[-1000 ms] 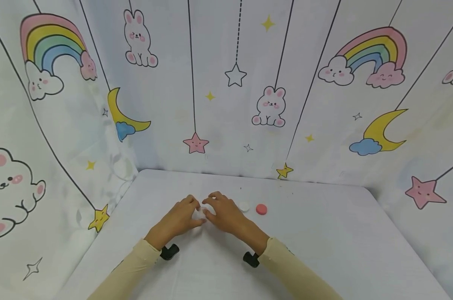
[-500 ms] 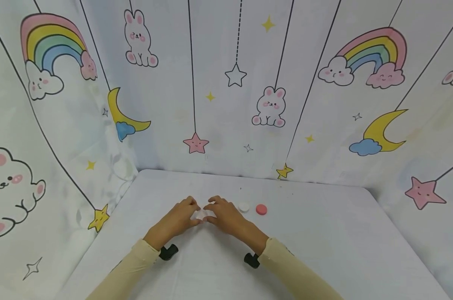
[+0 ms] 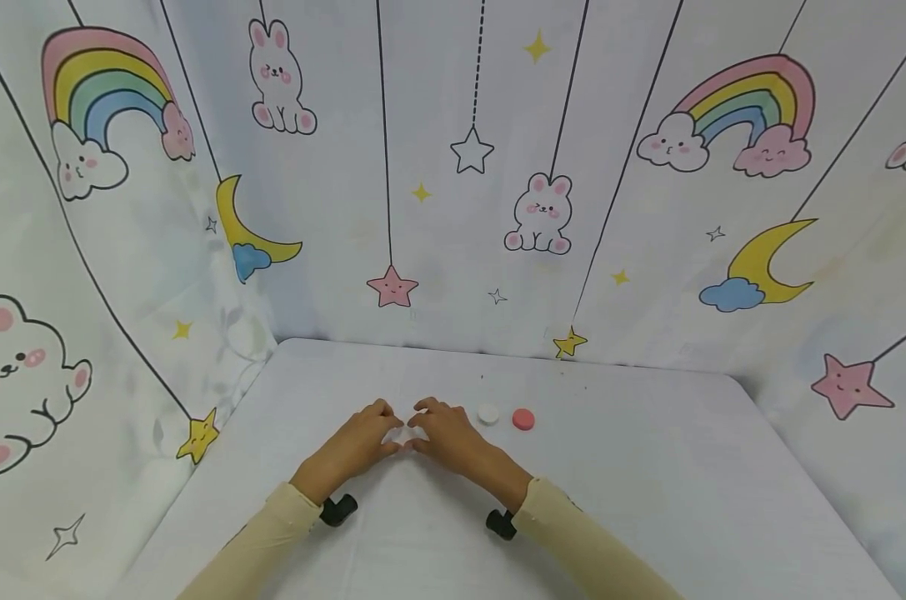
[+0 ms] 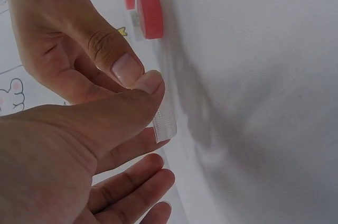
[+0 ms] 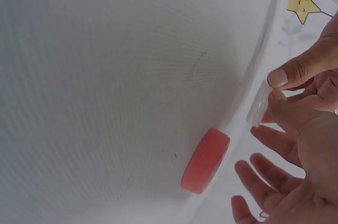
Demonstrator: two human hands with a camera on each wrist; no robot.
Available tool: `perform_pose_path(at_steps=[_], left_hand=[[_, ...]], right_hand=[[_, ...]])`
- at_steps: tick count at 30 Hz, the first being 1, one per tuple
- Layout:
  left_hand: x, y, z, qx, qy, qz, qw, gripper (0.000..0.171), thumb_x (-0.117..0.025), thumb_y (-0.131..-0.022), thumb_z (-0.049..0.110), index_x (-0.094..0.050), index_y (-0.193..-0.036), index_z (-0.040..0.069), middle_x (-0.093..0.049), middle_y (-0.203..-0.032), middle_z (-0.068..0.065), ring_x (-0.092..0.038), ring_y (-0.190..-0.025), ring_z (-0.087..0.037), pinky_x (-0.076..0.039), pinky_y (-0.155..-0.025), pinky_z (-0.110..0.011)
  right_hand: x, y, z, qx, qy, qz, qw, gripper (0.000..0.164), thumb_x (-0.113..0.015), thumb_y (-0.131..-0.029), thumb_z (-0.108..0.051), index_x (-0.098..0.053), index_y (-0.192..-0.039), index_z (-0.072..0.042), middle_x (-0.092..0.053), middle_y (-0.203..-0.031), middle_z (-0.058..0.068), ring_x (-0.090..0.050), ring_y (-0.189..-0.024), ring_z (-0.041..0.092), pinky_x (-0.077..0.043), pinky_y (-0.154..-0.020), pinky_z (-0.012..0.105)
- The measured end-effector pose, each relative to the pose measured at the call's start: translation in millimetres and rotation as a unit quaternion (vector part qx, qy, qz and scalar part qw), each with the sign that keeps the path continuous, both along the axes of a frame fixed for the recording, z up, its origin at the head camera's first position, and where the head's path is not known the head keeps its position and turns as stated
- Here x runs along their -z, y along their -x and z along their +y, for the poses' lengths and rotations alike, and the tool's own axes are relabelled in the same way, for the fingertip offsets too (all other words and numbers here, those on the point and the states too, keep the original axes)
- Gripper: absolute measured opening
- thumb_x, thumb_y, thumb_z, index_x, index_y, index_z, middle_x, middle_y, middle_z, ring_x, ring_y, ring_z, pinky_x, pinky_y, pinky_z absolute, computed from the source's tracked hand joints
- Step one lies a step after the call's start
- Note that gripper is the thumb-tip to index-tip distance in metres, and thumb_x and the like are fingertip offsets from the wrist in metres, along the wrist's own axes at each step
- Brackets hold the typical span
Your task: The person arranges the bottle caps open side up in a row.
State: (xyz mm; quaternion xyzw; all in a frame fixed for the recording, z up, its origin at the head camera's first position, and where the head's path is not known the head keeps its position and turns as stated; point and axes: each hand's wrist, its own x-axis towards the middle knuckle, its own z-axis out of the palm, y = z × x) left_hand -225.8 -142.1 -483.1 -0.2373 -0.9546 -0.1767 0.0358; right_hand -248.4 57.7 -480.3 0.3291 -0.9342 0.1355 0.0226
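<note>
Plastic cap [image 4: 167, 121], clear and ribbed, is pinched by left hand [image 3: 353, 440] and right hand [image 3: 455, 437]. White cap [image 3: 488, 414] and red cap [image 3: 523, 419] rest on the table [image 3: 648, 475], right of the hands.

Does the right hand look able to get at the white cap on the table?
Probably yes: the white cap lies just right of the right hand, nothing visible between them, though the hand may first need to release the clear piece.
</note>
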Motion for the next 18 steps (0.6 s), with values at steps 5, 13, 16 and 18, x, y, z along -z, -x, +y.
perform_pose_path(at_steps=[5,13,16,18], left_hand=[[1.6,0.2,-1.0,0.002,-0.001,0.01,1.0,0.035,-0.084,-0.091,0.019,-0.076,-0.119,0.0,-0.061,-0.112,-0.01,-0.063,-0.1,-0.026,-0.055,-0.088,-0.046],[4.4,2.4,-1.4,-0.003,-0.005,-0.002,1.0,0.036,-0.085,-0.09,0.019,-0.077,-0.118,0.0,-0.061,-0.112,-0.01,-0.063,-0.1,-0.026,-0.055,-0.089,-0.047],[4.5,2.4,-1.5,-0.004,-0.007,-0.005,1.0,0.036,-0.086,-0.089,0.02,-0.077,-0.119,0.0,-0.061,-0.112,-0.009,-0.063,-0.1,-0.026,-0.055,-0.089,-0.046],[4.5,2.2,-1.7,-0.003,-0.009,-0.004,0.9999,0.036,-0.086,-0.089,0.02,-0.077,-0.119,0.0,-0.061,-0.112,-0.009,-0.062,-0.099,-0.026,-0.054,-0.089,-0.046]], right_hand=[[1.8,-0.3,-2.0,0.004,-0.007,-0.001,1.0,0.036,-0.076,-0.097,-0.04,-0.077,-0.125,-0.017,-0.06,-0.145,0.007,-0.064,-0.126,0.025,-0.051,-0.098,0.051],[4.7,-0.2,-2.1,-0.001,-0.005,0.012,1.0,0.037,-0.077,-0.096,-0.04,-0.077,-0.124,-0.016,-0.057,-0.149,0.009,-0.066,-0.124,0.024,-0.053,-0.098,0.052],[5.0,-0.3,-2.1,-0.002,-0.006,0.017,1.0,0.037,-0.077,-0.096,-0.041,-0.077,-0.124,-0.016,-0.056,-0.149,0.01,-0.065,-0.123,0.025,-0.053,-0.097,0.052],[4.3,-0.5,-2.2,-0.002,-0.006,0.018,1.0,0.037,-0.077,-0.096,-0.041,-0.077,-0.124,-0.016,-0.056,-0.15,0.01,-0.065,-0.123,0.026,-0.053,-0.097,0.053]])
